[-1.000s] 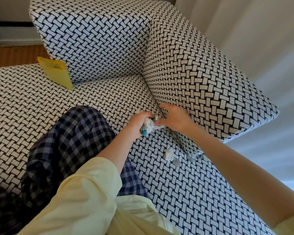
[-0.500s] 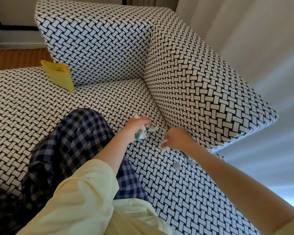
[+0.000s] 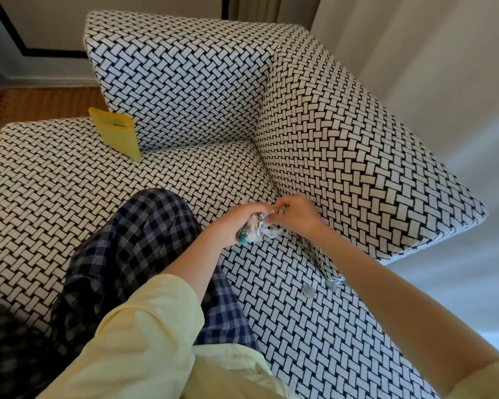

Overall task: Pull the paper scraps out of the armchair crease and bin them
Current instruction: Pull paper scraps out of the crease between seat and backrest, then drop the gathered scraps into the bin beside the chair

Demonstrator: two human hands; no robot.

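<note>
Both hands are together over the seat, right by the armrest. The left hand is clenched around one wad of paper scraps, white with a teal patch. The wad's long axis runs on a diagonal, teal end down toward the person, a crumpled white tail poking out toward the crease. The right hand has its fingers bunched and pinches at the top of that wad, fingertips against the left hand's.

It all hangs just above the seat cushion of a black-and-white basketweave armchair, with the armrest close behind the right hand. One yellow bin stands upright where seat meets backrest, well apart from the hands. Two coins lie near the crease, beside the right forearm. One plaid knee rests on the seat. There is a pale curtain on the right and wood floor at the far left.
</note>
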